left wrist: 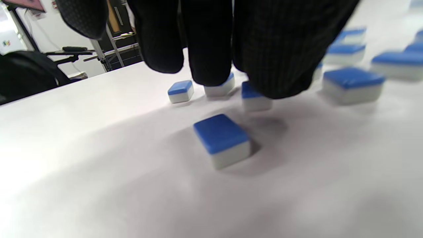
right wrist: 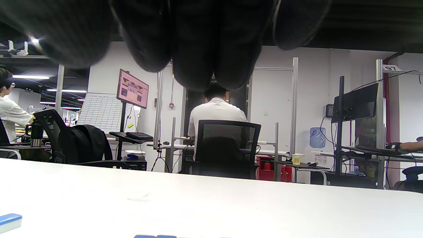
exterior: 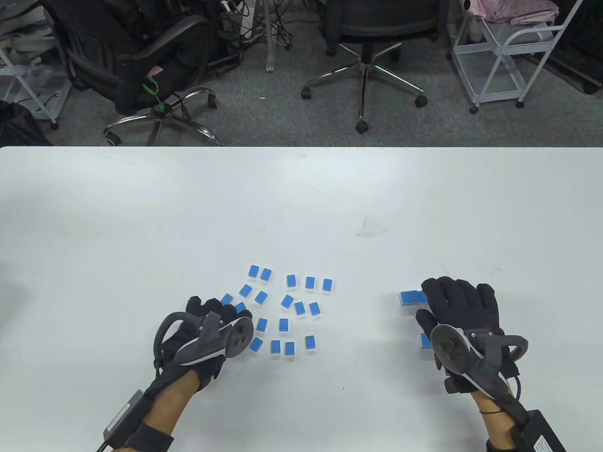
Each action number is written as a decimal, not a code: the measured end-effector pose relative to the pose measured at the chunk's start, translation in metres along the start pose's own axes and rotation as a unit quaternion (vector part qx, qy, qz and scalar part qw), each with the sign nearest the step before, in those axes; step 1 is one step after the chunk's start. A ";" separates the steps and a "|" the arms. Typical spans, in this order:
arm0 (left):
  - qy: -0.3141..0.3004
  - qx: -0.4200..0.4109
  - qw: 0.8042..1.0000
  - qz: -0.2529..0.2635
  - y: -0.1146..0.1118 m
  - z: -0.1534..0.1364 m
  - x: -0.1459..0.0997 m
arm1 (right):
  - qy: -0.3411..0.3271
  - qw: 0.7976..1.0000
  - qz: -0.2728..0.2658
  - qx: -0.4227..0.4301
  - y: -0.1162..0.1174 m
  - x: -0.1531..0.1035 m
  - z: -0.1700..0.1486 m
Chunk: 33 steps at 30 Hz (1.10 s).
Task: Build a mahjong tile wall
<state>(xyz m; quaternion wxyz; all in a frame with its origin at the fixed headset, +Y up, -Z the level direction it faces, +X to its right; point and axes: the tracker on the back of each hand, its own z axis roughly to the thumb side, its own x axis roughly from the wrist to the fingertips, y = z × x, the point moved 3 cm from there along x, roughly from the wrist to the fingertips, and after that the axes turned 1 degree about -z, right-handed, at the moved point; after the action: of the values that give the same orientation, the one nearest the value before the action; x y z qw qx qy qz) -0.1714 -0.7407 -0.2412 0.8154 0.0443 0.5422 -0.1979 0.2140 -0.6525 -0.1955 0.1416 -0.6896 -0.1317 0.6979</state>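
A: How far along is your wall?

B: Barely begun. A short row of tiles (exterior: pixel 412 297) lies at nine o'clock of your right hand (exterior: pixel 459 308), one more tile (exterior: pixel 426 341) beside its thumb. Some twenty loose tiles (exterior: pixel 287 301) lie scattered at one to three o'clock of your left hand (exterior: pixel 214 325).

A: Holding anything?

B: Left fingers (left wrist: pixel 211 49) hang loose over the nearest tile (left wrist: pixel 222 138), gripping nothing. Right hand: I cannot tell.

I count on the white table (exterior: pixel 141 212): about twenty loose blue-backed tiles (exterior: pixel 287 301) scattered centre, some hidden under my left glove; a joined row (exterior: pixel 411 297) of two, perhaps more; one single tile (exterior: pixel 426 341) by my right thumb.
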 end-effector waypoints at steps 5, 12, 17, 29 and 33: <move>-0.009 0.022 1.000 0.003 -0.006 0.007 0.007 | -0.008 1.000 0.004 -0.005 0.001 0.000 0.002; -0.018 0.017 1.000 0.017 -0.008 0.008 0.007 | -0.008 1.000 0.008 -0.006 0.002 -0.001 0.003; 0.015 -0.026 0.997 0.076 0.008 -0.019 -0.008 | 0.002 1.000 0.009 0.001 0.002 0.000 -0.001; 0.042 -0.208 0.977 0.012 -0.054 -0.079 -0.039 | 0.003 1.000 0.028 0.000 0.009 0.000 -0.001; 0.030 -0.212 0.977 0.012 -0.055 -0.077 -0.039 | -0.010 0.999 0.041 -0.008 0.015 -0.001 0.006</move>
<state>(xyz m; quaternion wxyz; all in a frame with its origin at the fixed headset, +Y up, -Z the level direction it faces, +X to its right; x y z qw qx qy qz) -0.2714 -0.7580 -0.2297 0.7920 -0.1171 0.5954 -0.0670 0.2075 -0.6664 -0.1995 0.1055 -0.6884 -0.1104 0.7091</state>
